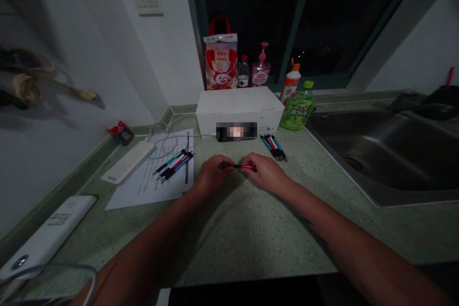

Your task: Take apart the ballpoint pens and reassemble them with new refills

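Observation:
Over the middle of the counter, a red and black pen [242,166] lies level between my two hands. My left hand [215,172] is closed on its dark end, while my right hand [265,172] pinches the red end. Left of them, several blue, red and black pens [175,165] rest on a printed sheet of paper [143,191]. Another row of pens [274,147] lies on the counter just beyond my right hand. A phone [236,132], its screen blurred out, leans against the front of a white box [240,103].
A sink [394,148] is set into the counter [244,239] at the right. Green [298,107] and orange-capped [291,81] bottles stand beside the box. White power strips or banks [129,162] and a white device [50,234] with cables lie at the left.

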The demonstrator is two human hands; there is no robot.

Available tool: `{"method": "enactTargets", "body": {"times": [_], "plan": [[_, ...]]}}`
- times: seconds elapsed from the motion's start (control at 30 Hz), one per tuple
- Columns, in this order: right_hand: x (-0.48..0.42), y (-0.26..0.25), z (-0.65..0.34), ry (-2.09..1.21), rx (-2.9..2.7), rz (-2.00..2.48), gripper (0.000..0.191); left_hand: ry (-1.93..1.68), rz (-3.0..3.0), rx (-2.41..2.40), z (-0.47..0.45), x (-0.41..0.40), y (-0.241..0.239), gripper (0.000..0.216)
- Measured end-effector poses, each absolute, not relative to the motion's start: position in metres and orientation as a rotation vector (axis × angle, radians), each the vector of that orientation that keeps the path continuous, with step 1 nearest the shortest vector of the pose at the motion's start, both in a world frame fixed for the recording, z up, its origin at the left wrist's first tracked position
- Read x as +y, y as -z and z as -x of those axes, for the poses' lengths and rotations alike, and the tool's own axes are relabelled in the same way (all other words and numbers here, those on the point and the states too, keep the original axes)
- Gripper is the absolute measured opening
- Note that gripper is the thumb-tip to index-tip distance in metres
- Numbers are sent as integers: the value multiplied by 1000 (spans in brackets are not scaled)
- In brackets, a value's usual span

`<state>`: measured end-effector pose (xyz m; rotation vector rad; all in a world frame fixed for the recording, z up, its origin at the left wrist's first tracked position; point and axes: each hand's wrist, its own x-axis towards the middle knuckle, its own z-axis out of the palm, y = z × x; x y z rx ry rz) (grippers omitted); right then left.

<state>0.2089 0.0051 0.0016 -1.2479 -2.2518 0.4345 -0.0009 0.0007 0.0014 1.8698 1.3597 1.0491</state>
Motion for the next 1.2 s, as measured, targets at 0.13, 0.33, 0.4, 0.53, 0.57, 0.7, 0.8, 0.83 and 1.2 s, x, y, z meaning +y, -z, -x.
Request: {"method": "enactTargets", "body": {"times": [0.13, 0.33, 0.4, 0.53, 0.57, 0.7, 0.8, 0.83, 1.2], "plan": [[6, -2, -209, -377, -2330, 1230, 7, -1108, -2002, 1285, 3, 2, 0, 6], [3, -7, -207, -394, -2313, 1283, 7, -1104, -1997, 1333, 2, 3, 2, 7], [2, -8, -207, -425, -2284, 1283, 12, -1107, -2015, 1315, 3, 3, 1, 7], [3, -7, -208, -420, -2324, 1243, 5, -1144, -2114, 1246, 5, 3, 0, 8], [3, -7, -208, -409, -2340, 1235, 7, -1147, -2115, 1243, 5, 3, 0, 8], [5, -6, -208, -360, -2341, 1252, 9, -1098, -1942, 1311, 4, 1, -1, 24], [6, -6, -209, -335, -2329, 1278, 9, -1000, -1830, 1365, 3, 0, -3, 22], [6, -6, -209, -328, -2333, 1281, 9, -980, -1818, 1374, 3, 0, -3, 23], [6, -6, -210, -334, -2333, 1283, 8, -1045, -1660, 1338, 3, 4, 0, 17]]}}
